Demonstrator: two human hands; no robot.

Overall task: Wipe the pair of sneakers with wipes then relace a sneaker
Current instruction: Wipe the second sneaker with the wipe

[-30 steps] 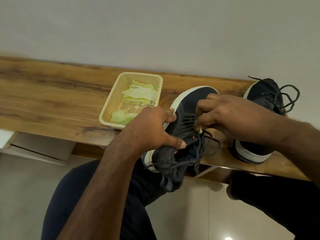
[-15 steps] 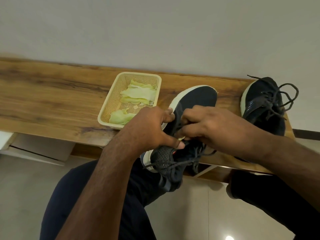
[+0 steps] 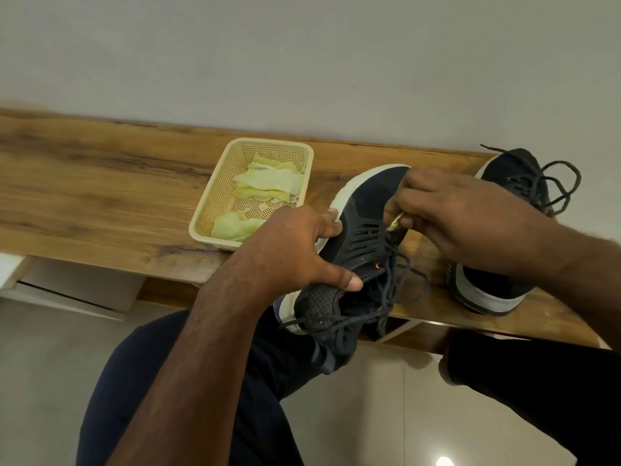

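dark sneaker (image 3: 366, 237) lies at the wooden tabletop (image 3: 100, 196) edge, gripped by the left hand (image 3: 295, 250); the right hand (image 3: 450, 210) pinches its lace tip (image 3: 396, 220). second sneaker (image 3: 504, 230) sits right.

We see a plain pale wall (image 3: 302, 55) behind a long wood-grain worktop (image 3: 84, 183). Below lies a glossy light tiled floor (image 3: 40, 381), catching a bright lamp reflection (image 3: 444, 461).

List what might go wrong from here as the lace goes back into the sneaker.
1. The frayed pale lace tip pinched by the right hand may snag at the eyelet.
2. The dark mesh sneaker, heel overhanging the wooden bench, may slip from the left hand.
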